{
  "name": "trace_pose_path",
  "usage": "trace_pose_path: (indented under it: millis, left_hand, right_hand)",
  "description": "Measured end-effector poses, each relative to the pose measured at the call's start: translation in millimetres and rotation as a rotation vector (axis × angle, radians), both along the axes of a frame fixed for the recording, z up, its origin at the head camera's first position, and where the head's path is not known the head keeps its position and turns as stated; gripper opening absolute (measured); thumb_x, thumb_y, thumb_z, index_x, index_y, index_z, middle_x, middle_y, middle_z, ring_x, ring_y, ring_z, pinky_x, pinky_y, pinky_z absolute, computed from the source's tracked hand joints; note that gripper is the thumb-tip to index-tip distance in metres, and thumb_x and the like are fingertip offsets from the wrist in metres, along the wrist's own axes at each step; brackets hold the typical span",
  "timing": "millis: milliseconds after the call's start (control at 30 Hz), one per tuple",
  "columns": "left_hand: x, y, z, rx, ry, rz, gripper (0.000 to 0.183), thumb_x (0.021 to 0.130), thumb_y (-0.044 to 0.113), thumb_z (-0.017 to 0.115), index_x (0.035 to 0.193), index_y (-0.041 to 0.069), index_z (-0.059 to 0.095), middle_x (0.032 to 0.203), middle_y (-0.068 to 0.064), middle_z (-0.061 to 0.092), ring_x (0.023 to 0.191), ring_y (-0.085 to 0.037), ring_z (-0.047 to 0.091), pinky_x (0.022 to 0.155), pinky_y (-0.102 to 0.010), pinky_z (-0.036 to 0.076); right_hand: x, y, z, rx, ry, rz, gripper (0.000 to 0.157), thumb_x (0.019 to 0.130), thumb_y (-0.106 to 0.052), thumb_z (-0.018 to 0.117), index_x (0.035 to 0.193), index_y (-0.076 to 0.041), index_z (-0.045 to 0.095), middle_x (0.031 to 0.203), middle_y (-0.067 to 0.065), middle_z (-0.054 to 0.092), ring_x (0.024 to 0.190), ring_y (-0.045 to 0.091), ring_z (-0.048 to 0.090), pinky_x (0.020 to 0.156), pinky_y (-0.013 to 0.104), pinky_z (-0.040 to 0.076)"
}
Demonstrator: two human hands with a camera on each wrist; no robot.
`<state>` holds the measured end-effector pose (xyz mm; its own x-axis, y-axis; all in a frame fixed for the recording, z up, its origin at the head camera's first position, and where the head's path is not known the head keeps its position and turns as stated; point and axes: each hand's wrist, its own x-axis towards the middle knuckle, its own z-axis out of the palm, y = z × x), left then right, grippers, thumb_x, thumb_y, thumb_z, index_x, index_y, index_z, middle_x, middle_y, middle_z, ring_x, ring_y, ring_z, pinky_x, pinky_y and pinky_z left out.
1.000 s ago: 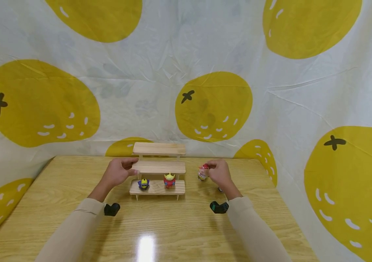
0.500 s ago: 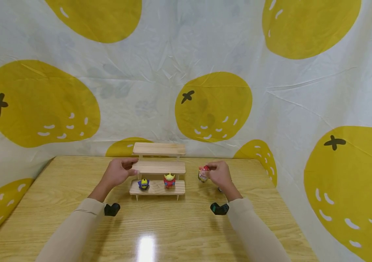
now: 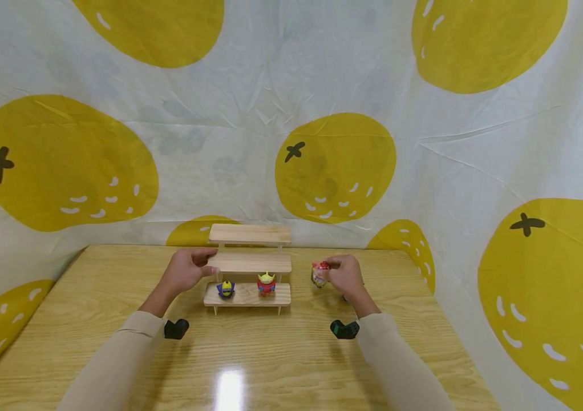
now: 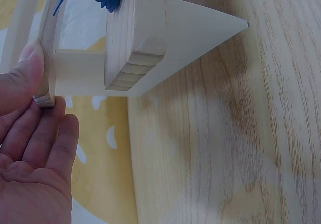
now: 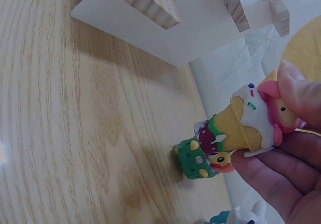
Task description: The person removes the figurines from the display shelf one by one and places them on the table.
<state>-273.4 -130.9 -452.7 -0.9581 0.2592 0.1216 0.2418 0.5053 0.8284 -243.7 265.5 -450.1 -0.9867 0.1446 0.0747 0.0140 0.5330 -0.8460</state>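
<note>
With thumb above and fingers beneath, my left hand (image 3: 186, 269) pinches the left end of the middle shelf (image 4: 47, 86) of a three-tier wooden display stand (image 3: 252, 262). My right hand (image 3: 345, 275) holds a small ice-cream-cone figurine (image 5: 248, 121) with a pink character on top, right of the stand. The cone points away from the palm. Beyond it, a green spotted figurine (image 5: 189, 158) is partly covered by the cone in the right wrist view. A white figurine (image 5: 246, 216) shows at that view's bottom edge.
On the bottom shelf stand a yellow figurine with a blue cape (image 3: 226, 289) and a green-headed figurine in red (image 3: 266, 283). The wooden table (image 3: 271, 354) ends at a white curtain (image 3: 209, 160) printed with yellow fruit. Black wrist devices sit at both cuffs.
My right hand has shifted slightly toward me, carrying the ice-cream-cone figurine with it. The left hand keeps its grip on the shelf, and the stand stays put.
</note>
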Motion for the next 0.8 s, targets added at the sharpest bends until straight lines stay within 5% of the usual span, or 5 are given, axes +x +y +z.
trace_pose_path:
  millis: [800]
  left_hand:
    - [1.0,-0.4,0.2,-0.005,-0.010,-0.003,0.051,0.098,0.013,0.073,0.145,-0.002,0.059,0.146,-0.021,0.062,0.133,-0.041,0.062,0.111,-0.052,0.054]
  right_hand:
    - [1.2,-1.3,-5.1,0.013,-0.003,-0.032,0.025,0.085,-0.003,0.080,0.109,0.006,0.079,0.109,0.025,0.078,0.100,0.032,0.071,0.075,0.033,0.063]
